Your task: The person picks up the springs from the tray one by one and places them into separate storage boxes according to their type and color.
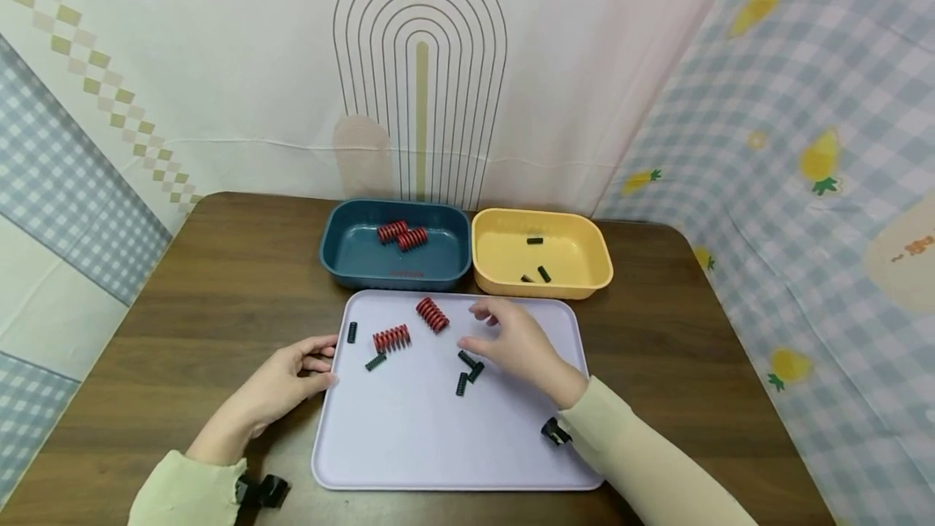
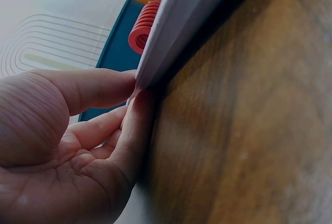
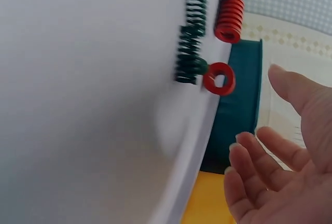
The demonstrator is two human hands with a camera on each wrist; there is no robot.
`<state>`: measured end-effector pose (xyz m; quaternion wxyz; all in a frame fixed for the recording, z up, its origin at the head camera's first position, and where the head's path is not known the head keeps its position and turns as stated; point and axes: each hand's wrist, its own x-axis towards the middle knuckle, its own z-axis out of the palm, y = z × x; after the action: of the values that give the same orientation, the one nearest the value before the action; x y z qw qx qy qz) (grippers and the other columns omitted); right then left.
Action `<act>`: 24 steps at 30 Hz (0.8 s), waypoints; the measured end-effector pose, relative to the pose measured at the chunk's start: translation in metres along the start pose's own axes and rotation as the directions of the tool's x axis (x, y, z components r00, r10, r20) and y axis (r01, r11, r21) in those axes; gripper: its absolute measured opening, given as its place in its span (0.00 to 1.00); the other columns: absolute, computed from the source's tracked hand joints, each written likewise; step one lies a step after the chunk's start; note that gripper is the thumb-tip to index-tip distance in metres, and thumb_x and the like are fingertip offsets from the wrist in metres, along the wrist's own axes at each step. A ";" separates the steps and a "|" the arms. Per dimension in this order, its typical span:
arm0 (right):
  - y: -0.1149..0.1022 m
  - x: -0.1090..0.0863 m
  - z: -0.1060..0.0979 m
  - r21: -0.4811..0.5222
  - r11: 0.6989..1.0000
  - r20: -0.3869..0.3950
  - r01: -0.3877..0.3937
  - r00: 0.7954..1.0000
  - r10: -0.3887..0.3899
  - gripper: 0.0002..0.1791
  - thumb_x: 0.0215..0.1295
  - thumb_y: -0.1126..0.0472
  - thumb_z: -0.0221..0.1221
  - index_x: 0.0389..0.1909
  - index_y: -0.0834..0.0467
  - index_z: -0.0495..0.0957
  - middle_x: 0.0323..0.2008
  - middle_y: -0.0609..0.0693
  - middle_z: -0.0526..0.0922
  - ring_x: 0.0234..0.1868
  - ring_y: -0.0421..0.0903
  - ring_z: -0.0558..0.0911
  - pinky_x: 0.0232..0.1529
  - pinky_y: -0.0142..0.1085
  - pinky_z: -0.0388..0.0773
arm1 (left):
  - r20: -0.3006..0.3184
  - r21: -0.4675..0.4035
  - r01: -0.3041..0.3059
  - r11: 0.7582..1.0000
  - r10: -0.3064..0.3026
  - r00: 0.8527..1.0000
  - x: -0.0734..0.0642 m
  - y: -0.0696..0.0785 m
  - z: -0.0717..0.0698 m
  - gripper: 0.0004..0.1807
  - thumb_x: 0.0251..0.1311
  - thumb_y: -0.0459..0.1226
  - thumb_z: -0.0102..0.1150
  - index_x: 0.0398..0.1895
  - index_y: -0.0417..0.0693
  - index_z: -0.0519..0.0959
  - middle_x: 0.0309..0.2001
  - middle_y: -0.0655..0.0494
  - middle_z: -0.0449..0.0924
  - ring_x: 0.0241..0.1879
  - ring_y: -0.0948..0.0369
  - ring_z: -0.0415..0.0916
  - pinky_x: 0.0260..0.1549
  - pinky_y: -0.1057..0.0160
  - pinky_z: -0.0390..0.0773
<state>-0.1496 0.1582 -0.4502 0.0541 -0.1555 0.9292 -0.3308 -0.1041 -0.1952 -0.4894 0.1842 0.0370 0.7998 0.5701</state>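
My left hand [image 1: 281, 384] pinches the left rim of a pale lilac tray [image 1: 438, 453], thumb on one face and fingertips on the other in the left wrist view. Over the tray's upper right my right hand [image 1: 514, 343] hovers with thumb and fingers apart, holding nothing. Below and left of it lie several small dark green springs [image 1: 462, 384] in a cluster. Two larger red springs, one upper [image 1: 433, 315] and one lower left [image 1: 392, 338], rest on the tray. A green spring [image 1: 376, 362] lies under the lower red one, and another dark spring [image 1: 352, 332] sits by the left rim.
Behind the tray stands a blue bin [image 1: 351, 262] with red springs inside. A yellow bin [image 1: 595, 266] beside it holds several small dark springs. All stand on a brown wooden table [image 1: 197, 282], with patterned cloth [image 1: 277, 63] hanging behind.
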 end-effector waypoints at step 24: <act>0.013 -0.025 0.013 -0.127 0.991 0.168 0.031 0.986 -0.009 0.19 0.49 0.46 0.73 0.33 0.51 0.77 0.30 0.42 0.75 0.32 0.40 0.72 0.37 0.36 0.70 | 0.001 0.006 0.046 0.999 -0.046 0.999 -0.001 0.004 0.001 0.33 0.60 0.30 0.62 0.69 0.38 0.63 0.58 0.43 0.70 0.50 0.52 0.74 0.41 0.66 0.78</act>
<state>-0.1267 0.1680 -0.4681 0.1184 -0.1951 0.9392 -0.2565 -0.1032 -0.1931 -0.4862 0.1978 0.0193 0.8019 0.5635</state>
